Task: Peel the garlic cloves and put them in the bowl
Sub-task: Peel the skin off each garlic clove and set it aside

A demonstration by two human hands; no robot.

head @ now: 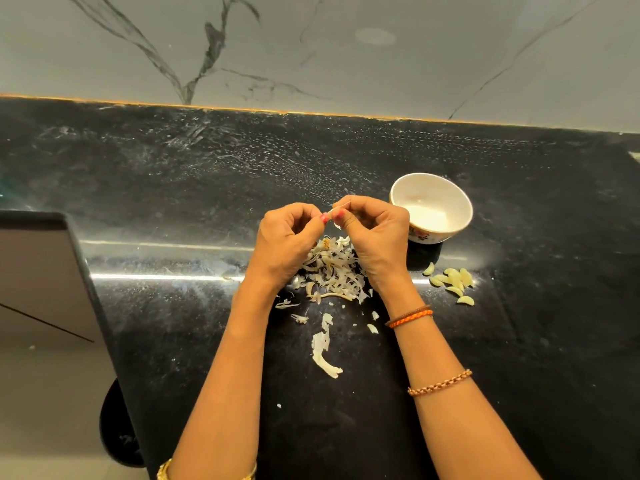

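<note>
At mid-frame your left hand point(289, 233) and right hand point(372, 230) both pinched one garlic clove point(335, 213) above the skins point(332, 275). You did well to strip it there, bowl point(433, 188) just right.

peeled cloves point(453, 284) beside empty bowl point(460, 199)

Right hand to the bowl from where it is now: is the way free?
Probably yes. The bowl stands just beside the right hand with bare countertop between, but both hands now pinch a garlic clove.
</note>
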